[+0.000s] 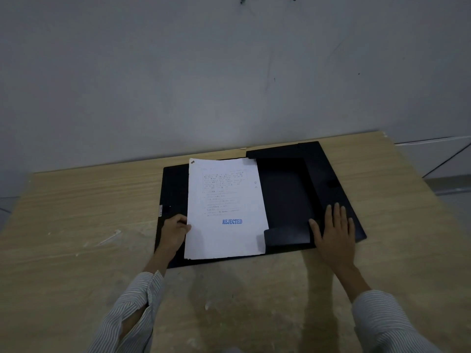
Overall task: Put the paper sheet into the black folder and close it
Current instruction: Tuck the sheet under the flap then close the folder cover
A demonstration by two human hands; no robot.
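Note:
The black folder (288, 189) lies spread open on the wooden table. A white paper sheet (225, 233), printed with text and a blue REJECTED stamp, rests over the folder's left half and middle. My left hand (174, 231) pinches the sheet's left edge near its lower part. My right hand (334, 231) lies flat, fingers spread, on the folder's right panel beside the inner flaps. The sheet's right edge overlaps the bottom inner flap (286, 236).
The wooden table (76, 225) extends to the left and toward me, with small white scraps on it. A grey wall stands right behind the table's far edge. The table's right edge runs close to the folder.

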